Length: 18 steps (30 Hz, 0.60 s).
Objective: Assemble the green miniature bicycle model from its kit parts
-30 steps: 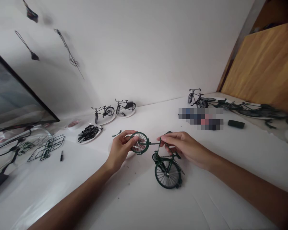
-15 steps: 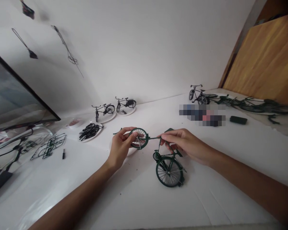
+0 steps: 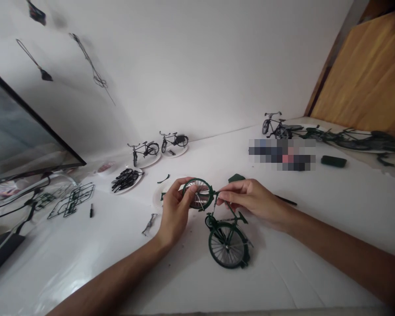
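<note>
My left hand (image 3: pixel 175 213) pinches a green spoked front wheel (image 3: pixel 200 194) between thumb and fingers, under a green mudguard. Pinched in the fingers of my right hand (image 3: pixel 255 199) is the front end of a green model bicycle frame (image 3: pixel 231 210). The wheel's right edge is close against that front end; whether they are joined I cannot tell. Below hangs the rear wheel (image 3: pixel 228 246), near the white tabletop. A dark green piece (image 3: pixel 236 178) lies just behind my right hand, and a thin black stick (image 3: pixel 286 200) is partly hidden by it.
Beside my left wrist lie a grey handlebar-like part (image 3: pixel 149 224) and a white plate (image 3: pixel 158 193). Farther left are a small screwdriver (image 3: pixel 91 211), green sprues (image 3: pixel 73 202) and a plate of black parts (image 3: pixel 127 181). Black model bicycles (image 3: pixel 146 150) stand behind; a dark green block (image 3: pixel 333 161) lies right.
My left hand has moved right, bringing the wheel up to the frame's front end and closing the gap. The rear wheel has shifted slightly down and left. The grey part has come into view.
</note>
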Each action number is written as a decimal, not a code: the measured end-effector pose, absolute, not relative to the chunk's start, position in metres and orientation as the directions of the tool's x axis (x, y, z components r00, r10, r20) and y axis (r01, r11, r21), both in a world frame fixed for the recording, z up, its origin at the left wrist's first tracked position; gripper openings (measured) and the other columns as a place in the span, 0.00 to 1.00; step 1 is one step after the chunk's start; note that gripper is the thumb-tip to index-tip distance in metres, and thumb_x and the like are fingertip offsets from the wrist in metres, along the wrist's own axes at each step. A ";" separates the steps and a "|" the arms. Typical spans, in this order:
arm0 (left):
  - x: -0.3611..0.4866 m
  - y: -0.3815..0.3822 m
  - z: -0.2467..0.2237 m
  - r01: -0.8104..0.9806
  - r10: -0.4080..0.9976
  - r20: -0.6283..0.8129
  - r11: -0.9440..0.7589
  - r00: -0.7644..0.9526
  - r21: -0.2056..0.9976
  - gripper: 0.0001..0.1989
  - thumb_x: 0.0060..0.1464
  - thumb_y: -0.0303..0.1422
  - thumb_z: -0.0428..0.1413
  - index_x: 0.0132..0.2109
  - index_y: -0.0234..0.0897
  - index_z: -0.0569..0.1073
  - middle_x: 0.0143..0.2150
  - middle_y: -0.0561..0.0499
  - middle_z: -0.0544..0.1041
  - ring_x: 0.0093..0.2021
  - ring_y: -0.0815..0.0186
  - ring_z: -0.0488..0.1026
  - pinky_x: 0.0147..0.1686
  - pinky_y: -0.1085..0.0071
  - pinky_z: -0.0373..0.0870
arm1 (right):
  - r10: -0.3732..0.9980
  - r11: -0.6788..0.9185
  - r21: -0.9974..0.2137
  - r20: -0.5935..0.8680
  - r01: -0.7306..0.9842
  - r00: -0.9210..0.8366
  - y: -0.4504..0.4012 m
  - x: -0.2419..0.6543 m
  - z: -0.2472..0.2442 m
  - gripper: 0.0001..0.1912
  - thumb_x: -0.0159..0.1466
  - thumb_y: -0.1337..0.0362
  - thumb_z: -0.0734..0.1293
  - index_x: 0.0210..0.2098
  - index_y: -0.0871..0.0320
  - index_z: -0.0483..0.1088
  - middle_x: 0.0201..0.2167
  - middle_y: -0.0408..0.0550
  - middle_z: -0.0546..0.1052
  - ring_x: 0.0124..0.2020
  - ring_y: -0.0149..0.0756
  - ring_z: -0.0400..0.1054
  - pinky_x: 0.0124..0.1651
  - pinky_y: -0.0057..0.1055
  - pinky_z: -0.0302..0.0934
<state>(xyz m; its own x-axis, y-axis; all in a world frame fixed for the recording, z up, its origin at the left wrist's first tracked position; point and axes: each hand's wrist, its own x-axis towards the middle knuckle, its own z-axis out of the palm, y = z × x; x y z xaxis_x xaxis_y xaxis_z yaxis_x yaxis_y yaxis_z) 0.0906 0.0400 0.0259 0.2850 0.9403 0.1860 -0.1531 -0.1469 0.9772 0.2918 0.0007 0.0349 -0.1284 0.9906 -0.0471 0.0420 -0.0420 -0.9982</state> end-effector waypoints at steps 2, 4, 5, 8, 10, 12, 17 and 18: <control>0.092 0.035 0.027 -0.152 0.927 0.192 -0.149 0.322 0.977 0.14 0.62 0.38 0.57 0.48 0.33 0.69 0.40 0.45 0.80 0.37 0.62 0.80 0.36 0.69 0.78 | 0.998 -0.023 -0.999 -0.025 0.038 -0.061 0.001 0.290 0.033 0.14 0.57 0.55 0.73 0.36 0.59 0.78 0.30 0.48 0.79 0.24 0.26 0.64 0.25 0.27 0.56; 0.093 0.032 0.029 -0.154 0.904 0.165 -0.112 0.394 0.982 0.13 0.64 0.40 0.54 0.49 0.34 0.69 0.43 0.45 0.79 0.37 0.62 0.80 0.39 0.66 0.78 | 1.000 0.002 -0.999 0.003 0.038 0.014 0.002 0.290 0.032 0.14 0.57 0.55 0.73 0.37 0.59 0.77 0.31 0.47 0.79 0.26 0.27 0.65 0.27 0.27 0.58; 0.092 0.031 0.031 -0.150 0.885 0.147 -0.089 0.441 0.985 0.14 0.65 0.41 0.52 0.50 0.35 0.69 0.45 0.45 0.78 0.37 0.62 0.80 0.40 0.65 0.78 | 0.999 0.013 -0.999 0.015 0.041 0.043 0.003 0.292 0.032 0.15 0.57 0.54 0.73 0.37 0.59 0.76 0.31 0.46 0.79 0.26 0.27 0.66 0.29 0.28 0.59; 0.088 0.032 0.035 -0.082 0.826 0.133 -0.105 0.548 0.991 0.17 0.67 0.42 0.48 0.53 0.37 0.70 0.49 0.44 0.77 0.40 0.63 0.78 0.42 0.65 0.76 | 0.996 0.028 -0.997 0.034 0.069 0.086 0.004 0.298 0.035 0.17 0.55 0.55 0.74 0.40 0.58 0.74 0.32 0.46 0.79 0.28 0.30 0.68 0.30 0.29 0.60; 0.085 0.036 0.037 0.010 0.804 0.146 -0.186 0.576 0.983 0.18 0.67 0.43 0.48 0.49 0.35 0.74 0.46 0.45 0.78 0.41 0.63 0.76 0.42 0.69 0.75 | 0.995 0.058 -0.987 0.069 0.147 0.067 0.003 0.302 0.040 0.19 0.55 0.56 0.74 0.42 0.57 0.72 0.31 0.45 0.80 0.30 0.33 0.70 0.30 0.30 0.60; 0.083 0.040 0.037 0.080 0.790 0.146 -0.240 0.595 0.968 0.17 0.66 0.42 0.50 0.44 0.33 0.76 0.42 0.45 0.78 0.40 0.64 0.75 0.40 0.71 0.73 | 0.986 0.133 -0.950 0.156 0.284 0.059 0.000 0.305 0.047 0.19 0.56 0.56 0.74 0.44 0.54 0.69 0.30 0.43 0.81 0.31 0.34 0.72 0.32 0.31 0.62; 0.081 0.041 0.030 0.098 0.725 0.171 -0.313 0.667 0.945 0.13 0.63 0.39 0.55 0.46 0.33 0.75 0.42 0.45 0.78 0.42 0.63 0.74 0.42 0.69 0.70 | 0.847 0.443 -0.646 0.528 0.621 -0.055 -0.013 0.307 0.063 0.19 0.58 0.60 0.75 0.45 0.50 0.67 0.29 0.36 0.81 0.34 0.34 0.76 0.37 0.30 0.65; 0.081 0.040 0.029 0.111 0.712 0.180 -0.341 0.679 0.934 0.12 0.63 0.38 0.56 0.46 0.34 0.75 0.41 0.45 0.78 0.42 0.63 0.74 0.43 0.69 0.70 | 0.803 0.508 -0.559 0.583 0.656 -0.125 -0.015 0.307 0.064 0.19 0.59 0.62 0.74 0.46 0.49 0.66 0.30 0.35 0.81 0.35 0.34 0.76 0.39 0.30 0.65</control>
<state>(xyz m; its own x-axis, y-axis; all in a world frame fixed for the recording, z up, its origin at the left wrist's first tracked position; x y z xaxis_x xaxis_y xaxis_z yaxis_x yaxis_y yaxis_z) 0.0812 0.0400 0.0288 0.6785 0.7123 0.1797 0.1107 -0.3409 0.9335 0.3068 -0.0146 0.0641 -0.1245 0.8028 0.5831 0.6555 0.5077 -0.5590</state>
